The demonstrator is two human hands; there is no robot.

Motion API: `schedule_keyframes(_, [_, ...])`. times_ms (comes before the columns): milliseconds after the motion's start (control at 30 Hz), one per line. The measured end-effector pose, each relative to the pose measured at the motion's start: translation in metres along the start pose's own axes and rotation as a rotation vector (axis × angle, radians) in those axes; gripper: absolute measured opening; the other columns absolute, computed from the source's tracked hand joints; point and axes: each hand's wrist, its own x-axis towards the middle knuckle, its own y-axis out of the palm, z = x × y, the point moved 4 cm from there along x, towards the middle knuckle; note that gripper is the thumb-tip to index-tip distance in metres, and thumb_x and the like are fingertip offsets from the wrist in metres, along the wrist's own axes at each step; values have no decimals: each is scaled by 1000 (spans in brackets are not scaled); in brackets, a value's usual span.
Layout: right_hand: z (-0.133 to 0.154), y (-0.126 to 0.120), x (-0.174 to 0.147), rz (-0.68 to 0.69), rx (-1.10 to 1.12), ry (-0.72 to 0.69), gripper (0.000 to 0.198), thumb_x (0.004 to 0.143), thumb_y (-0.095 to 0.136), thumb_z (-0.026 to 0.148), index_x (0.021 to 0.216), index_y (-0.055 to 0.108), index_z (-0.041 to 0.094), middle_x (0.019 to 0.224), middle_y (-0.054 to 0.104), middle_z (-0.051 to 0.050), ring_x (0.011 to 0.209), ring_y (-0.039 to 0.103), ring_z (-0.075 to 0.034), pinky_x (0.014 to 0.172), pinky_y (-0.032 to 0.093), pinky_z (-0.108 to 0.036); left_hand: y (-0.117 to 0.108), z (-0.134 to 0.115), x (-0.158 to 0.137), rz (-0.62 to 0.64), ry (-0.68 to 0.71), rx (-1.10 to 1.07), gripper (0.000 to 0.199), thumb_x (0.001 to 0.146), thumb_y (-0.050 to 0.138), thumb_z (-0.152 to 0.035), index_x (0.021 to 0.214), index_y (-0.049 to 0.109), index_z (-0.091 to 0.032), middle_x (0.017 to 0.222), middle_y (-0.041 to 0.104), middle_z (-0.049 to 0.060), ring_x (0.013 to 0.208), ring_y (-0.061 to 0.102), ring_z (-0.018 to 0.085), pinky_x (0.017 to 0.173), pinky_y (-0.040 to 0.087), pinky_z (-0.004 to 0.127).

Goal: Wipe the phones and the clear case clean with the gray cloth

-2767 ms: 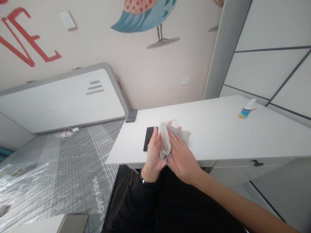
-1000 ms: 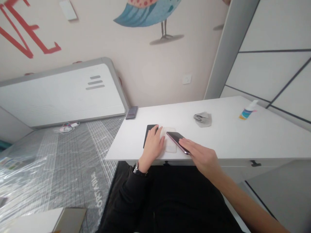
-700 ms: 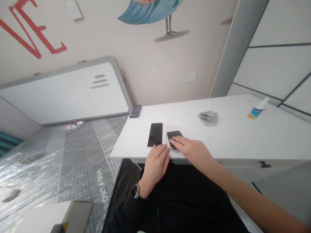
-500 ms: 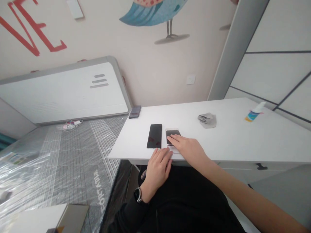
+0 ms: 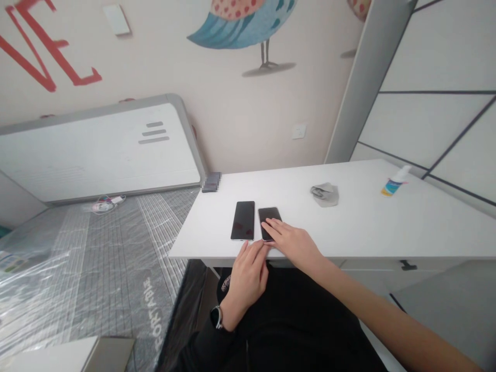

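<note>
A large black phone [image 5: 243, 220] lies face up on the white desk [image 5: 217, 248]. Just right of it, a smaller dark phone [image 5: 268, 214] also lies face up, partly covered by my right hand [image 5: 293, 244]. The fingers of that hand rest outstretched across its screen. My left hand [image 5: 251, 268] lies at the desk's front edge, below the two phones. Its fingers are extended, with their tips close to the smaller phone's lower end; whether they touch it I cannot tell. A watch [image 5: 216, 316] is on my left wrist.
A crumpled grey cloth [image 5: 325, 195] lies farther back on the desk. Toward the right rear stands a white spray bottle [image 5: 394, 182]. A dark, blurred stack [image 5: 211, 182] sits at the back left corner. Left of the desk is a plastic-covered mattress [image 5: 116, 258].
The smaller phone's dark screen now shows up to its top; a pale margin showed above and below it earlier. My left fingertips have shifted slightly. The whole view has moved a little.
</note>
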Motion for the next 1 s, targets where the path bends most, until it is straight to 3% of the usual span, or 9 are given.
schedule_keyframes(233, [-4,5,-10,52,208,-26,60,106,54,48,156,51,15,160,51,-15,148,50,-29,118,50,-46,0,0,-9,-65,3,48,47,94,44,-3,138,54,-18,139,70,13,136,62,26,121,41,52])
schedule_keyframes(400, [-17,-4,-30,-35,416,101,65,108,42,55,162,40,20,170,36,-12,158,34,-28,126,38,-51,-19,7,-6,-306,-97,15,23,97,51,-7,115,58,-20,126,71,13,130,63,25,114,48,46])
schedule_keyframes(467, [-27,-6,-40,-133,427,243,58,108,41,53,154,52,19,166,45,-13,154,43,-29,124,41,-51,-22,9,-2,-306,-122,44,19,98,56,-13,116,61,-19,120,70,13,120,66,27,106,52,44])
schedule_keyframes(567, [-34,-3,-53,-189,370,390,55,106,46,54,134,69,13,150,62,-19,140,57,-36,119,46,-57,-16,8,3,-188,-139,131,24,98,64,-25,121,63,-20,117,73,12,112,65,31,99,53,47])
schedule_keyframes(633, [-31,1,-55,-175,361,393,56,104,49,54,128,73,10,145,66,-22,138,58,-41,118,45,-61,-11,3,6,-133,-147,193,32,97,67,-31,126,64,-18,123,73,13,116,62,36,99,51,52])
schedule_keyframes(700, [-24,4,-56,-177,431,391,50,105,48,49,125,74,12,139,70,-20,134,61,-38,117,47,-59,-6,-2,7,-102,-141,220,36,97,68,-32,128,64,-16,126,73,13,118,60,37,99,50,53])
schedule_keyframes(833, [-11,-2,-64,-224,600,469,36,104,50,42,113,77,20,125,77,-13,119,71,-30,107,56,-51,-6,-7,2,-94,-147,202,31,98,66,-28,127,66,-17,125,73,13,114,61,35,95,52,49])
schedule_keyframes(1000, [10,-19,-92,-292,620,503,28,102,56,42,105,76,23,118,79,-10,112,72,-30,100,58,-50,-13,-12,-12,-78,-157,124,28,100,62,-21,127,65,-17,118,73,11,103,64,28,88,55,43])
